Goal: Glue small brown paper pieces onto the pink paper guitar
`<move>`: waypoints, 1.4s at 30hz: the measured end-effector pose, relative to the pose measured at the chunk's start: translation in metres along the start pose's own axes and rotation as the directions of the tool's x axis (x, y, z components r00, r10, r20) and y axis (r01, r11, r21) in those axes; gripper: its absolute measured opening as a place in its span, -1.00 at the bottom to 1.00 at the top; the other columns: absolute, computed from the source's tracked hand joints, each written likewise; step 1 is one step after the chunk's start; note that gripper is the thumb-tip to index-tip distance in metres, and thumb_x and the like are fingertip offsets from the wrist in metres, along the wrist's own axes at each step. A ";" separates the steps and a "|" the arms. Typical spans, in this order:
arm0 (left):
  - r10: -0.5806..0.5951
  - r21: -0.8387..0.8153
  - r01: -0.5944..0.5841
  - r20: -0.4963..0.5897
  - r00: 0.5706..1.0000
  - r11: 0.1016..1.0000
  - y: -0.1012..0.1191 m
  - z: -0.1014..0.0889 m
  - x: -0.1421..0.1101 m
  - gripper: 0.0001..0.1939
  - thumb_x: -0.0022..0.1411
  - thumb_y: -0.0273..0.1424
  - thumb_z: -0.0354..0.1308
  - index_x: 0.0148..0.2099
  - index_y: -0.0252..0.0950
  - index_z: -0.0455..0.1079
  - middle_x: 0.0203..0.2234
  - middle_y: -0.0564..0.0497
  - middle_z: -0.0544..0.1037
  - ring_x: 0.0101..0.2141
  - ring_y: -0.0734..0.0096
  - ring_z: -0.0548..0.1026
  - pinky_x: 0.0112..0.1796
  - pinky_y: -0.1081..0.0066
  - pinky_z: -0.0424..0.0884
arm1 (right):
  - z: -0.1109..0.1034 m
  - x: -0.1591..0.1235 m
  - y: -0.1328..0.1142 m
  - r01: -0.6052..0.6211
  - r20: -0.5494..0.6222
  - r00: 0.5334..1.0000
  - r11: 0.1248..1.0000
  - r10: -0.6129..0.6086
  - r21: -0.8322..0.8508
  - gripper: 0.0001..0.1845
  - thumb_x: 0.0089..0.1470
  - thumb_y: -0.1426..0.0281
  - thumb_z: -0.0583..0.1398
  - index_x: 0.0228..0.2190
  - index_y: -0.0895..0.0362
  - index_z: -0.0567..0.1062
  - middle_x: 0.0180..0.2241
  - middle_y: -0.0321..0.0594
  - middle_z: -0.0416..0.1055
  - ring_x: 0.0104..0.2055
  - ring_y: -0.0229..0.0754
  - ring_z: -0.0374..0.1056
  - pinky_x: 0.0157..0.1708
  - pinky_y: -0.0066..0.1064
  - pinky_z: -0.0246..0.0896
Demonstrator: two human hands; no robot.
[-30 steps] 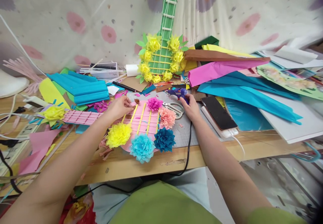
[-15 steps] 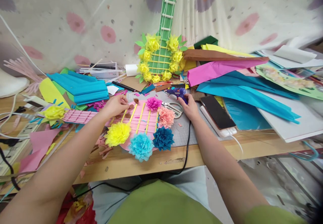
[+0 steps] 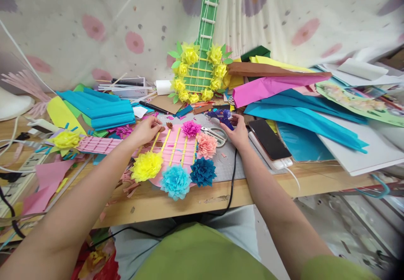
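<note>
A pink paper guitar (image 3: pixel 173 145) lies on the table, ringed with yellow, light blue, dark blue, peach and magenta paper flowers. Over its upper left edge is my left hand (image 3: pixel 147 129), fingers pinched together beside small brown paper pieces (image 3: pixel 169 125); whatever is between the fingertips is hidden. My right hand (image 3: pixel 239 133) rests at the handle of a purple glue gun (image 3: pixel 222 117), its thumb and fingers apart. Scissors (image 3: pixel 217 135) lie on the mat between the glue gun and the guitar.
A green paper guitar (image 3: pixel 202 72) with yellow flowers stands upright behind. Blue folded paper (image 3: pixel 101 107) sits at left, more coloured sheets (image 3: pixel 280 82) at right. A phone (image 3: pixel 269 139) lies on a white power bank. The black cord (image 3: pixel 232 183) hangs over the table edge.
My right hand's fingers have spread apart at the glue gun's handle. My left hand stays nearly where it was, and the view has shifted slightly.
</note>
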State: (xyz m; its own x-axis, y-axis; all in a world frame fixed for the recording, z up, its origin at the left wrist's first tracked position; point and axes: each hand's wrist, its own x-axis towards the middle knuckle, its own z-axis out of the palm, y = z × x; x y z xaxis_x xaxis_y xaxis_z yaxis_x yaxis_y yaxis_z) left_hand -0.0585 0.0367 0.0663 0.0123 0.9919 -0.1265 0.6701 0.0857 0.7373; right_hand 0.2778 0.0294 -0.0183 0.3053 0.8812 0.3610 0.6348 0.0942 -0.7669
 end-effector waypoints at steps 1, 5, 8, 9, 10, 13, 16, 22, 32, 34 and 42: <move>0.005 -0.002 -0.005 0.004 1.000 1.000 -0.001 0.000 0.000 -0.81 0.00 -0.29 0.25 -0.32 -0.20 0.36 -0.44 0.01 0.59 -0.39 0.26 0.56 -0.42 0.38 0.40 | 0.000 0.000 0.000 0.004 -0.002 1.000 1.000 -0.004 0.006 -0.24 -0.17 -0.12 0.21 -0.07 0.13 0.26 -0.16 -0.02 0.42 -0.14 -0.02 0.37 -0.08 -0.13 0.26; 0.044 0.064 -0.046 0.028 0.999 0.997 -0.004 -0.003 -0.001 -0.77 -0.05 -0.27 0.29 -0.36 -0.21 0.35 -0.45 -0.01 0.59 -0.41 0.27 0.55 -0.42 0.38 0.39 | 0.000 -0.002 -0.003 -0.015 0.020 1.000 0.999 0.015 -0.033 -0.22 -0.19 -0.14 0.20 -0.09 0.15 0.28 -0.14 0.03 0.41 -0.08 0.04 0.35 -0.05 -0.08 0.23; 0.105 0.164 -0.106 0.013 0.994 0.981 -0.008 -0.004 -0.001 -0.82 0.01 -0.26 0.22 -0.34 -0.21 0.36 -0.43 -0.01 0.58 -0.38 0.27 0.54 -0.43 0.40 0.36 | 0.001 -0.003 -0.005 -0.035 0.046 0.998 0.998 0.037 -0.055 -0.19 -0.21 -0.16 0.20 -0.08 0.16 0.28 -0.11 0.08 0.40 -0.04 0.09 0.33 -0.04 -0.05 0.22; 0.125 0.185 -0.125 0.012 0.992 0.975 -0.010 -0.005 0.000 -0.83 0.01 -0.26 0.21 -0.33 -0.21 0.37 -0.42 0.00 0.58 -0.37 0.28 0.53 -0.43 0.41 0.36 | 0.001 -0.003 -0.006 -0.040 0.051 0.998 0.998 0.043 -0.058 -0.20 -0.21 -0.16 0.20 -0.08 0.16 0.28 -0.10 0.08 0.40 -0.03 0.10 0.33 -0.04 -0.05 0.22; 0.139 0.193 -0.138 0.011 0.990 0.971 -0.011 -0.007 0.000 -0.82 0.01 -0.26 0.20 -0.31 -0.20 0.39 -0.41 0.00 0.58 -0.37 0.29 0.53 -0.42 0.41 0.36 | 0.001 -0.003 -0.007 -0.045 0.055 0.997 0.997 0.048 -0.059 -0.20 -0.21 -0.15 0.20 -0.08 0.15 0.28 -0.10 0.08 0.40 -0.03 0.10 0.33 -0.04 -0.05 0.22; 0.150 0.194 -0.148 0.005 0.989 0.970 -0.012 -0.016 0.002 -0.77 0.01 -0.25 0.17 -0.27 -0.22 0.43 -0.39 0.00 0.56 -0.37 0.31 0.50 -0.37 0.40 0.36 | 0.000 -0.003 -0.008 -0.059 0.066 0.996 0.997 0.063 -0.059 -0.21 -0.21 -0.13 0.21 -0.08 0.15 0.27 -0.10 0.06 0.40 -0.02 0.10 0.34 -0.03 -0.05 0.21; 0.201 0.217 -0.207 0.048 0.978 0.954 -0.009 -0.030 0.000 -0.70 -0.02 -0.21 0.16 -0.25 -0.26 0.45 -0.34 -0.03 0.56 -0.37 0.31 0.46 -0.34 0.36 0.35 | 0.000 -0.003 -0.008 -0.076 0.078 0.994 0.995 0.081 -0.070 -0.22 -0.21 -0.10 0.23 -0.08 0.15 0.26 -0.10 0.06 0.40 -0.02 0.08 0.34 -0.03 -0.06 0.22; 0.324 0.346 -0.400 0.257 0.911 0.849 0.004 -0.036 -0.009 -0.75 0.01 -0.24 0.15 -0.25 -0.24 0.42 -0.31 0.00 0.56 -0.31 0.31 0.46 -0.31 0.40 0.31 | 0.001 -0.002 -0.004 -0.075 0.081 0.993 0.995 0.080 -0.067 -0.23 -0.21 -0.11 0.23 -0.08 0.13 0.26 -0.11 0.04 0.41 -0.05 0.08 0.36 -0.06 -0.07 0.24; 0.262 0.557 -0.340 0.217 0.940 0.758 0.016 -0.013 -0.007 -0.86 0.03 -0.43 0.12 -0.28 -0.21 0.36 -0.35 0.00 0.60 -0.27 0.20 0.53 -0.36 0.37 0.27 | 0.003 -0.002 0.004 -0.055 0.042 0.998 0.998 0.055 -0.019 -0.23 -0.21 -0.05 0.25 -0.07 0.16 0.25 -0.16 0.00 0.40 -0.10 0.01 0.36 -0.06 -0.08 0.25; 0.250 0.450 -0.282 0.129 0.959 0.847 0.014 -0.015 -0.007 -0.87 0.03 -0.44 0.11 -0.29 -0.21 0.35 -0.37 0.02 0.60 -0.29 0.24 0.54 -0.35 0.38 0.30 | 0.002 -0.001 0.005 -0.001 -0.013 1.000 1.000 0.001 0.023 -0.26 -0.20 0.00 0.25 -0.07 0.16 0.25 -0.16 -0.02 0.39 -0.12 -0.02 0.36 -0.05 -0.09 0.26; 0.105 0.002 -0.105 -0.045 0.993 0.995 0.005 -0.024 -0.011 -0.81 -0.10 -0.41 0.22 -0.35 -0.25 0.33 -0.45 0.01 0.57 -0.34 0.29 0.54 -0.36 0.42 0.37 | -0.018 -0.002 -0.031 0.214 -0.408 0.891 0.977 -0.200 -0.013 -0.51 -0.03 0.17 0.18 -0.09 0.14 0.27 -0.13 -0.01 0.32 -0.06 -0.04 0.32 0.01 -0.07 0.23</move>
State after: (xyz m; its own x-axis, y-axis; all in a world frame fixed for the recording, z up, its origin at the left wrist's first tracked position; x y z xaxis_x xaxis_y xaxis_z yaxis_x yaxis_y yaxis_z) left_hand -0.0731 0.0289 0.0878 0.0488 0.9986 -0.0186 0.6667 -0.0188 0.7451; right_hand 0.2701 0.0163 0.0141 0.4342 0.5770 0.6917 0.6948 0.2743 -0.6649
